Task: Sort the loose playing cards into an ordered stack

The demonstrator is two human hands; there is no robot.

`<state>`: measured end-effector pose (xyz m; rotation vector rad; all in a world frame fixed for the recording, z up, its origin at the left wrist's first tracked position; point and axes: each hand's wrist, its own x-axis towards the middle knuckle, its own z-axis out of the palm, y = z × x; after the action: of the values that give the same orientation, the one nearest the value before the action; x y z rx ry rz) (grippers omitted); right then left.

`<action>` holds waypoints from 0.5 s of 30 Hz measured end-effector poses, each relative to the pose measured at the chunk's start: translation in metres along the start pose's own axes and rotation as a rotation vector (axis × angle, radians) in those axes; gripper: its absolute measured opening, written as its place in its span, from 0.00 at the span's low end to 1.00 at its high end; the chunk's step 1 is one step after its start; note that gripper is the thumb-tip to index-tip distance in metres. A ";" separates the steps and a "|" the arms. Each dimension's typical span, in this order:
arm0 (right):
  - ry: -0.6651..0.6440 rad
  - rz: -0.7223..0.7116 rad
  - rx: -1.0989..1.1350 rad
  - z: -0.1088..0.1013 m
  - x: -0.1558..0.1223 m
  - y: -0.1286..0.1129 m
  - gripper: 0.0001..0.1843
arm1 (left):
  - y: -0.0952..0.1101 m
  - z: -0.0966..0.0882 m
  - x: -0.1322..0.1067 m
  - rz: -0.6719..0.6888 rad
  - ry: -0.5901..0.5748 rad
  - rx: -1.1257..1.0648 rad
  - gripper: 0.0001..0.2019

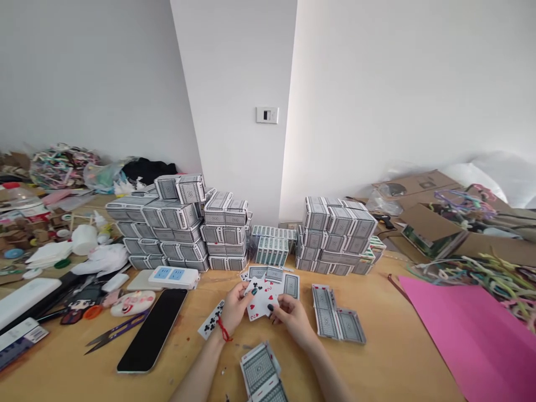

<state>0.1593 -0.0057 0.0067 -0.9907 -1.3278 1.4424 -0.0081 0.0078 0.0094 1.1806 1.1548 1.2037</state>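
Phone (153, 332) at left, then a loose clubs card (208, 324) just beside the left wrist. Left hand (237, 304) pinches fanned, face-up playing cards (260, 304), centre desk. Right hand (293, 318): fingers curled, thumb at the cards' lower edge; can't tell if it's pinching. I'd say grip lightly, align edges, avoid creasing. Folded-card piece (325, 315) sits right of that.

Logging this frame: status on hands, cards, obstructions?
Left hand pinching playing cards. Right hand at their lower right edge. Nothing seen blocking either; card-built piece lies between the forearms.
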 end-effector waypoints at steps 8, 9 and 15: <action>0.410 -0.014 -0.151 0.001 -0.002 0.011 0.22 | 0.008 0.010 -0.008 -0.023 -0.296 -0.020 0.16; 0.423 -0.021 -0.161 0.002 -0.002 0.012 0.22 | 0.008 0.010 -0.008 -0.015 -0.291 -0.010 0.15; 0.211 -0.059 -0.119 0.005 -0.006 0.006 0.21 | -0.001 0.007 -0.004 0.016 -0.222 0.017 0.14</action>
<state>0.1558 -0.0129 0.0009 -1.1385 -1.2874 1.1907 -0.0009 0.0040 0.0092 1.3029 0.9928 1.0468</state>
